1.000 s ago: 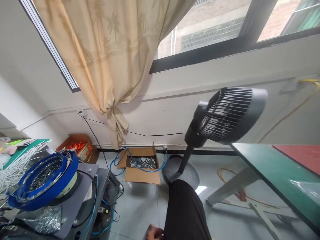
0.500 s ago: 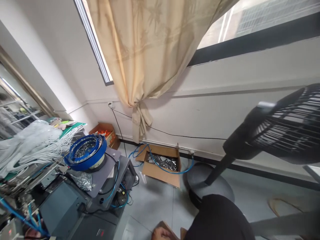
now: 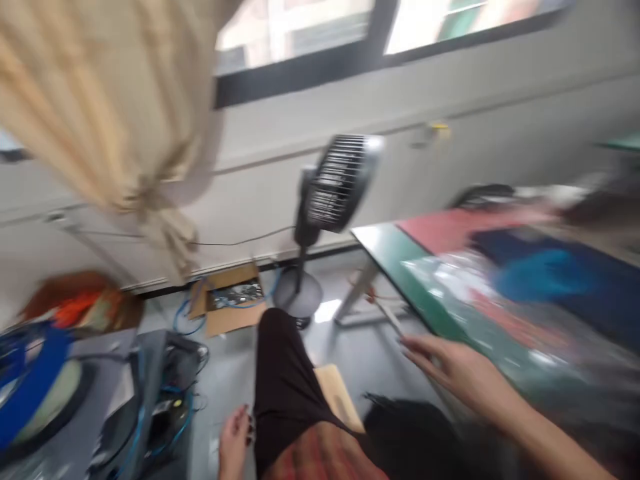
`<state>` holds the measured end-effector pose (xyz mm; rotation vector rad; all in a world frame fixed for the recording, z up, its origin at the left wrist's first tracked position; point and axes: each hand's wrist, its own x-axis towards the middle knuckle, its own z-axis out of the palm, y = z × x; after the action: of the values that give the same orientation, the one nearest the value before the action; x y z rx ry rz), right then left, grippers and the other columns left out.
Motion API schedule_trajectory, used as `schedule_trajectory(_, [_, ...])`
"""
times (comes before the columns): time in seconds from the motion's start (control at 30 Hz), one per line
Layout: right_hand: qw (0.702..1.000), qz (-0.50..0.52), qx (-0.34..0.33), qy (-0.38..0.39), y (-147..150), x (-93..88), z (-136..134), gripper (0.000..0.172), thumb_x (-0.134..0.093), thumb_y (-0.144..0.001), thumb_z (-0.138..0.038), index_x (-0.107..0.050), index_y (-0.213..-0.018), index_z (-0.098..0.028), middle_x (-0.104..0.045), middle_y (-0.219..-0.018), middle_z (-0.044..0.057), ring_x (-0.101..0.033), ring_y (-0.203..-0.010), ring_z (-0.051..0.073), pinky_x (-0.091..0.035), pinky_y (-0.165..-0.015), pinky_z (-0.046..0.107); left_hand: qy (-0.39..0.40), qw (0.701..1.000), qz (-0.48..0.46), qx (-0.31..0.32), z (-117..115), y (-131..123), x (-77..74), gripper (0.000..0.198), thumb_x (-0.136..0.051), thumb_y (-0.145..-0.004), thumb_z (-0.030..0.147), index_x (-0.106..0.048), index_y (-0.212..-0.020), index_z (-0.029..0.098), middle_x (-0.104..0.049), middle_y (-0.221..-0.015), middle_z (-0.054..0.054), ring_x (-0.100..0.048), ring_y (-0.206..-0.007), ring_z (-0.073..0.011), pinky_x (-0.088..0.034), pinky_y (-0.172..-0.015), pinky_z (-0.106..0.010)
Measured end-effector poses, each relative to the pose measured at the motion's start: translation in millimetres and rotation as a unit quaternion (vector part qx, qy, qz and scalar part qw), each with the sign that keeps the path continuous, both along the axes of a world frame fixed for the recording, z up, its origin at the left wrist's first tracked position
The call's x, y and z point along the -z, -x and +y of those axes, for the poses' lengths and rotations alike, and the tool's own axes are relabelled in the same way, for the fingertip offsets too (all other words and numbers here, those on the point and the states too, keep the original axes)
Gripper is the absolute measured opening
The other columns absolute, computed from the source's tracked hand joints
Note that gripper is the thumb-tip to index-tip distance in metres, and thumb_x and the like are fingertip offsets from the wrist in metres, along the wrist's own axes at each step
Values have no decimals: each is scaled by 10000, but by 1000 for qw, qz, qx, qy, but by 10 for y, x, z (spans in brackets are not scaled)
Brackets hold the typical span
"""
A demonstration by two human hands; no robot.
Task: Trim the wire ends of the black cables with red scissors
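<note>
My left hand [image 3: 234, 441] hangs low beside my dark-trousered left leg. Its fingers are bent and blurred, with dark spots at their tips; whether it holds anything cannot be made out. My right hand [image 3: 447, 367] reaches out at the near edge of a green-topped table [image 3: 425, 293], with fingers stretched and nothing visible in them. Clear plastic bags [image 3: 460, 287] lie on that table close by. Past my knee on the floor is an open cardboard box [image 3: 231, 323] holding shiny small parts in clear bags.
A black fan [image 3: 333, 190] stands by the wall. On the left are a blue round bowl feeder [image 3: 33, 380] on a grey stand and a box with orange things [image 3: 80, 307]. A blue hose [image 3: 187, 313] loops on the floor. A wooden board or seat [image 3: 340, 397] shows beside my leg.
My view has swung right, bringing the green table into sight. My right hand has come into view by its edge. A hand seen low over a cardboard edge before is no longer there.
</note>
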<state>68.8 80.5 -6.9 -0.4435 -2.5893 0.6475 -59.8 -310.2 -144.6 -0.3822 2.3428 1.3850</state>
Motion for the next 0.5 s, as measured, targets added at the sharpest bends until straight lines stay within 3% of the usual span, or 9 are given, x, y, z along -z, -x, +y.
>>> schedule_trajectory(0.07, [995, 13, 83, 47, -92, 4, 117, 212, -501, -826, -379, -663, -851, -244, -686, -855, 60, -640, -737, 194, -482, -656, 287, 14, 998, 6, 61, 197, 298, -120, 661, -451, -646, 625, -529, -1097, 149, -648, -1006, -109, -608, -918, -213, -472, -859, -393])
schedule_trajectory(0.13, [978, 50, 172, 102, -80, -39, 219, 244, -477, -831, -362, -657, -819, -197, -670, -743, 46, -614, -659, 177, -461, -637, 282, 14, 983, 119, 141, 473, 530, -212, 563, -465, -687, 562, -527, -1097, 181, -597, -1124, -122, -553, -1049, -253, -450, -901, -439])
schedule_trajectory(0.2, [958, 69, 216, 176, -39, -100, 279, 260, -471, -834, -351, -651, -811, -165, -608, -609, 20, -560, -554, 141, -429, -557, 244, 43, 923, 282, 257, 756, 634, -266, 471, -523, -698, 473, -549, -1079, 198, -589, -1145, -121, -543, -1070, -265, -449, -905, -454])
schedule_trajectory(0.27, [950, 63, 233, 200, -12, -149, 290, 271, -454, -844, -345, -646, -824, -154, -570, -573, 2, -526, -513, 115, -411, -521, 215, 74, 834, 421, 348, 1006, 614, -291, 436, -570, -696, 387, -555, -1088, 197, -606, -1134, -124, -555, -1065, -263, -452, -905, -440])
schedule_trajectory(0.3, [948, 58, 236, 204, -6, -163, 284, 275, -450, -846, -346, -644, -824, -154, -561, -566, -3, -516, -500, 107, -407, -511, 206, 95, 796, 468, 371, 1115, 574, -299, 435, -584, -694, 355, -554, -1098, 197, -616, -1131, -127, -556, -1072, -267, -452, -904, -436])
schedule_trajectory(0.37, [945, 54, 244, 211, -4, -168, 274, 273, -460, -840, -353, -644, -800, -156, -547, -543, -11, -500, -475, 99, -400, -491, 198, 149, 755, 516, 376, 1298, 472, -321, 447, -596, -692, 324, -547, -1118, 200, -624, -1144, -132, -539, -1108, -291, -451, -887, -449])
schedule_trajectory(0.5, [934, 54, 252, 249, 2, -142, 299, 250, -510, -817, -353, -652, -780, -151, -525, -512, -16, -485, -455, 95, -380, -463, 194, 218, 740, 527, 358, 1509, 361, -373, 432, -605, -683, 311, -568, -1099, 201, -631, -1159, -136, -522, -1131, -323, -443, -869, -478])
